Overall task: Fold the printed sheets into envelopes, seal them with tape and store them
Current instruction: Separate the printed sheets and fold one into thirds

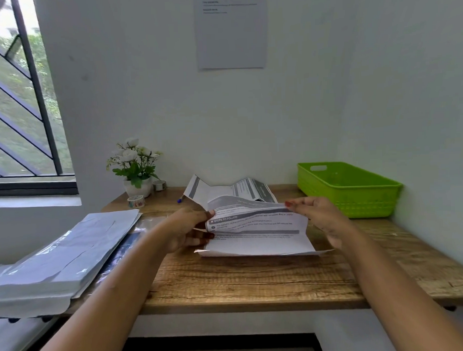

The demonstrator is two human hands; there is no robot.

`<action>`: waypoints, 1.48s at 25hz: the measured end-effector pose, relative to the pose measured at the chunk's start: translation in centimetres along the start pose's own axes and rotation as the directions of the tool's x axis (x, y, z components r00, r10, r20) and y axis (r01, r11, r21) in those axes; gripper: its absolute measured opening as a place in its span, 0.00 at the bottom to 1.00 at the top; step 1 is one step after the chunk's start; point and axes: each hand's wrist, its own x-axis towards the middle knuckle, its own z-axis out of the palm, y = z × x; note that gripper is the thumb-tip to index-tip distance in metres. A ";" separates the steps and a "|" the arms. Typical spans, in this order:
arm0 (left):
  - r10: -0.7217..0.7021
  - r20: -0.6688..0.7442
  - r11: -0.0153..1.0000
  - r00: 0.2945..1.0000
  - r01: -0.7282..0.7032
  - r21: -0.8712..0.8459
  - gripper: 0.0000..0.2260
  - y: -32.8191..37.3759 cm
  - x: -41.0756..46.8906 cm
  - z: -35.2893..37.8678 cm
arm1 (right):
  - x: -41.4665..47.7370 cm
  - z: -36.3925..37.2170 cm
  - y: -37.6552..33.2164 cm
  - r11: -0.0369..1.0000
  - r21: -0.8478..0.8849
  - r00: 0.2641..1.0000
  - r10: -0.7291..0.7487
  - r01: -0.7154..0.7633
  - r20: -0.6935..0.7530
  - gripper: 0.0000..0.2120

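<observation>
A printed sheet (256, 232) with grey bands and small text lies partly folded at the middle of the wooden table (255, 279). My left hand (187, 229) pinches its left edge between thumb and fingers. My right hand (318, 219) holds the top right corner of the folded flap with its fingertips. Another printed, creased sheet (225, 192) stands behind it against the wall. A roll of patterned tape (136, 201) sits at the back left of the table. A second small roll (159, 185) rests beside the flower pot.
A green plastic basket (349, 189) stands at the back right against the wall. A stack of paper in plastic wrap (62, 260) overhangs the table's left side. A white pot of flowers (135, 165) sits at the back left. A blue pen tip (179, 200) shows near the sheets.
</observation>
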 end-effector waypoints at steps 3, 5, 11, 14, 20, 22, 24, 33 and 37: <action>-0.002 0.001 1.000 1.000 0.002 -0.027 0.15 -0.1 -0.2 -0.1 | -0.4 0.0 -0.1 0.994 0.052 0.996 -0.091 0.092 -0.022 0.05; 0.025 0.020 0.999 0.999 -0.026 0.023 0.13 -0.3 -0.4 0.0 | -0.7 0.0 -0.2 0.994 -0.007 0.994 -0.112 0.112 0.007 0.07; 0.232 -0.110 0.839 0.966 -0.141 0.526 0.18 -0.9 0.3 0.6 | -0.5 -0.2 0.4 0.983 -0.165 0.996 -0.086 0.084 -0.006 0.10; 0.540 -0.060 0.497 0.839 -0.261 0.828 0.35 -0.6 -0.3 1.7 | -0.6 -0.3 0.7 0.981 -0.181 0.998 -0.068 0.063 -0.020 0.11; 0.434 0.365 0.029 0.823 -0.418 0.908 0.20 -0.8 -1.4 4.1 | -0.6 -0.2 1.0 0.978 -0.206 0.999 -0.036 0.036 0.004 0.12; 0.345 0.377 0.004 0.859 -0.403 0.915 0.21 -1.0 -1.0 4.0 | -0.5 -0.2 1.1 0.974 -0.225 1.000 -0.029 0.026 -0.008 0.12; 0.235 0.387 0.026 0.892 -0.403 0.915 0.24 -0.9 -0.9 3.6 | -0.4 0.0 1.0 0.972 -0.234 1.000 -0.019 0.015 -0.015 0.12; 0.014 0.372 0.124 0.928 -0.371 0.920 0.30 -1.5 -1.5 3.3 | -2.4 4.3 0.2 0.257 -0.924 0.946 -0.235 0.283 0.225 0.26; -0.023 0.327 0.174 0.945 -0.318 0.932 0.36 -1.4 -1.1 3.2 | -3.3 8.2 0.3 0.357 -0.832 0.872 0.087 0.424 0.481 0.29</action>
